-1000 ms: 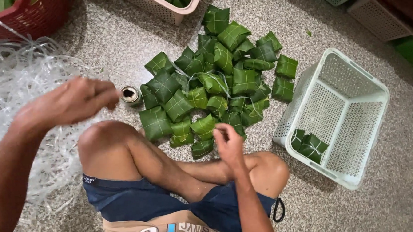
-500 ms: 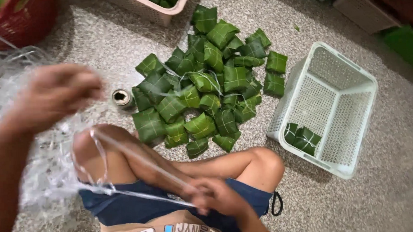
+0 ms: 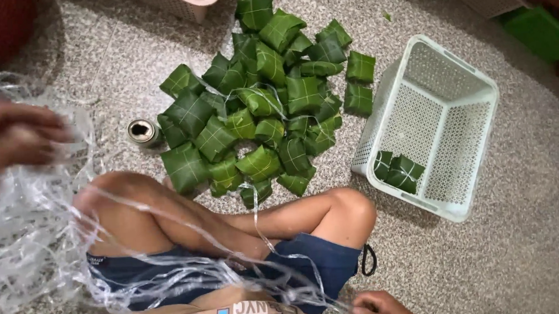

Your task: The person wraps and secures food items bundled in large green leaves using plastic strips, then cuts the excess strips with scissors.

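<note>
Since half a second ago both hands have drawn apart, stretching one clear plastic strand [image 3: 258, 228] across the crossed legs. Beside the left knee, on the speckled floor [image 3: 520, 252], lies the tangled heap of clear plastic string [image 3: 22, 240]. Ahead sit the pile of tied green leaf-wrapped parcels [image 3: 258, 107] and the white perforated plastic basket [image 3: 473, 89]. Left hand [image 3: 10, 136]: blurred, grip unclear. Right hand [image 3: 380, 308] pinches the strand.

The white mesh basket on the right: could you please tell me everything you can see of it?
The white mesh basket is rectangular, seemingly plastic, with perforated walls and base and a solid rim. It lies tipped on its side on the speckled floor, opening towards the camera. A few green leaf-wrapped parcels rest in its lower corner. Neither hand touches it.
</note>
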